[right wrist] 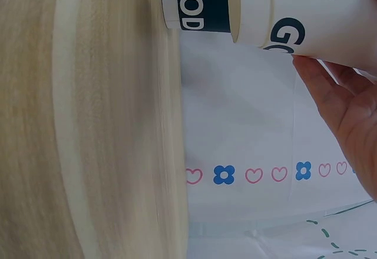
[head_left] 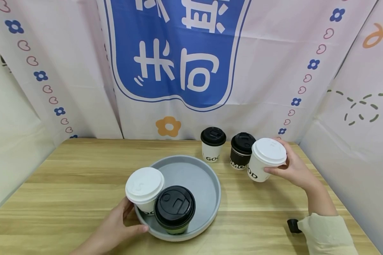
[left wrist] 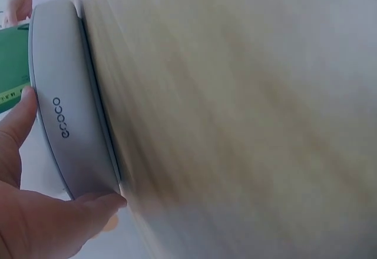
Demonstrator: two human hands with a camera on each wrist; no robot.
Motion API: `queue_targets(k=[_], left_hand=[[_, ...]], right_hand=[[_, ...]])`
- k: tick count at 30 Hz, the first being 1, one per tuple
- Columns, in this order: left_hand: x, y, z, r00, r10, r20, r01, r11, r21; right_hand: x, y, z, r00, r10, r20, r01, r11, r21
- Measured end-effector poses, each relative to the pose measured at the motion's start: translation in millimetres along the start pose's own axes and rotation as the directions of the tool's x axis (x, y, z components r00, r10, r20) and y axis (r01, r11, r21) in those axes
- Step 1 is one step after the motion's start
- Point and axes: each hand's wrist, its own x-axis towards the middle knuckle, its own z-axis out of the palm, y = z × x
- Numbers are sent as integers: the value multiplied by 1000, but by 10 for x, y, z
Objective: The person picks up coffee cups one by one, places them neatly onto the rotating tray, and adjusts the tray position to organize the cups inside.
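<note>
My right hand (head_left: 293, 166) grips a white paper cup (head_left: 258, 170) with a white lid. In the right wrist view the cup's base is raised above the table. My left hand (head_left: 113, 226) holds the near left side of a round grey tray (head_left: 207, 209), its thumb at the rim. On that tray stand a white cup with a white lid (head_left: 144, 186) and a green cup with a black lid (head_left: 175, 209), side by side. In the left wrist view the tray's outer wall (left wrist: 59, 70) shows beside the fingers.
A white cup with a black lid (head_left: 212, 145) and a black cup with a black lid (head_left: 240, 152) stand at the back of the wooden table (head_left: 67, 191). A printed curtain (head_left: 258, 71) hangs behind. A small black object (head_left: 293, 226) is by the right sleeve.
</note>
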Motion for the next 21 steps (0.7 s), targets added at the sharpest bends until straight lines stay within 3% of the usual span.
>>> queue_targets(k=[5,11,15,21], left_hand=[[65,-51,-74,998,56,38,-55,998,-30],[175,-86,-190,990,43,133,-42,999,-14],[226,-118,-262,982,46,181,-38,998,-48],[305,-178,-346,968,108,228,-79,988,-131]], right_hand=[[-2,-2,7,1000,-4,0,4,1000,-5],[-7,-3,-2,1000,-5,2,5,1000,-2],[-1,-6,6,1000,-10,-1,10,1000,10],[1,-15,3,1000,-17,-4,17,1000,14]])
